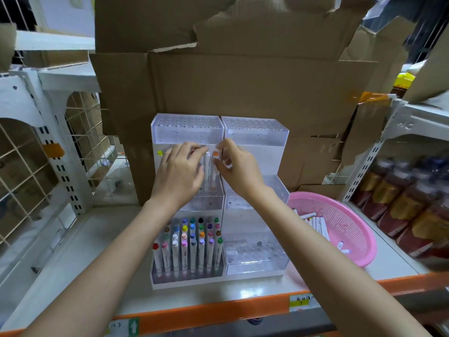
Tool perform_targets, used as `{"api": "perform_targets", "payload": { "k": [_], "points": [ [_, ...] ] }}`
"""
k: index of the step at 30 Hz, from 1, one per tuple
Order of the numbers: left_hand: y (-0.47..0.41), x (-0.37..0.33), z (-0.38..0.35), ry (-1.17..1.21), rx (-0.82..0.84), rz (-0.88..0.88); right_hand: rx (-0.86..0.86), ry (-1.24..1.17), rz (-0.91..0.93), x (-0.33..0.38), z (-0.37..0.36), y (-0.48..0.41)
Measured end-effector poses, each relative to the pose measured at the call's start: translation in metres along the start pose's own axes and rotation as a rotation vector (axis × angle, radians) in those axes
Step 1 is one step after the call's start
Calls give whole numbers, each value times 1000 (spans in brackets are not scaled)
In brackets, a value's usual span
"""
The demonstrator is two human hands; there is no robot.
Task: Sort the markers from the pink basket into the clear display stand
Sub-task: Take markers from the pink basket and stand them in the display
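Both hands work at the middle tier of the left half of the clear acrylic stepped display stand (187, 132), which stands on the white shelf with an orange front edge (218, 310). The right hand (233, 166) pinches the orange-capped white marker (215, 154) near its top between thumb and forefinger. It holds the marker upright, apparently so that the lower end can find a hole in the tier. The left hand (181, 171) lies with bent fingers across the tops of the markers standing beside it, probably to steady or part them. Whether it grips 1 of them cannot be told, since the hand hides them. A yellow cap (159, 153) shows just left of that hand.

The lowest left tier is packed with upright coloured-cap markers (189, 239), while the top tier and the stand's right half (255, 251) look bare. The round pink perforated plastic basket (352, 215) sits just right of the stand with several loose white markers (315, 222) in it, so the sorting seems only partway done.

Brown cardboard sheets (243, 81) rise close behind the stand. A white wire grid panel (24, 166) stands at the left and brown packed jars (401, 203) at the right. The crowded neighbouring markers in the tier look like the main hindrance to seating this 1.
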State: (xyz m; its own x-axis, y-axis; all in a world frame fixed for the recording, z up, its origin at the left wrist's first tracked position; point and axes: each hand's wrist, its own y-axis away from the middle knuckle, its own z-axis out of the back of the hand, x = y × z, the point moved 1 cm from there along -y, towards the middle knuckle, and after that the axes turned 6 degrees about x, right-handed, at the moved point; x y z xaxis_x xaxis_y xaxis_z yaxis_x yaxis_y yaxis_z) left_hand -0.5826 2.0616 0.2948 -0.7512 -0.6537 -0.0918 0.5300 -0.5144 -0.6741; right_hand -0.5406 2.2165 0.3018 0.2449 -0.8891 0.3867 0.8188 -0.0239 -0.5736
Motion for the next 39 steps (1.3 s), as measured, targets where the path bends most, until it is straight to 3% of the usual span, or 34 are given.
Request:
{"api": "perform_targets", "payload": {
  "k": [6, 12, 21, 26, 31, 39],
  "points": [
    [-8, -53, -17, 42, -5, -99, 73, 213, -84, -22, 34, 23],
    [-15, -119, -54, 112, 151, -156, 129, 424, -269, -70, 80, 68],
    [-20, -220, -115, 163, 325, -339, 205, 451, -480, -150, 123, 149],
    [-10, -239, -157, 107, 559, -283, 271, 432, -539, -182, 121, 176],
    [0, -245, -191, 13, 801, -112, 426, 391, -563, -210, 107, 187],
    [-4, -239, -231, 71, 850, 191, 477, 256, -634, -243, 88, 181]
  ]
}}
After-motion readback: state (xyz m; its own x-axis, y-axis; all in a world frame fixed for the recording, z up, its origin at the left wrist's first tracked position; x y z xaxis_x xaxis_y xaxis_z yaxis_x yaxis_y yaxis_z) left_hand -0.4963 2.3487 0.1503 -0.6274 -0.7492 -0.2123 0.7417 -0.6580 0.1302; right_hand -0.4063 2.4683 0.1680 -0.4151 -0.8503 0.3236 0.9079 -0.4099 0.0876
